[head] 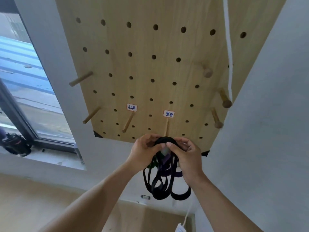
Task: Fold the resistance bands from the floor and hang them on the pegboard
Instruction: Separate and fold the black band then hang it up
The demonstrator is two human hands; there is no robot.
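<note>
— While both hands are raised at the lower edge of the pegboard (150,67), what are they holding?

— A bundle of black resistance bands (164,185). The left hand (143,150) is closed around the top of the bundle from the left, and the right hand (187,156) pinches it from the right, thumb tips nearly meeting over the black loop.

— Where is the bundle against the board?

— Its top sits just at the tip of the wooden peg (167,129) under the right-hand label (169,113); whether the loop is already over the peg, I cannot tell. The rest hangs in several loops below the hands, in front of the white wall.

— Only black bands?

— Mostly. A purple band (165,160) and a bit of green show among the strands between the wrists.

— And nearby?

— A second label (132,107) sits to the left, above another peg (128,122) that carries nothing. More pegs stick out along both sides of the board. A white cord (228,47) hangs down its right part. A window (25,81) is at the left, with a dark bottle (15,144) on its sill.
</note>
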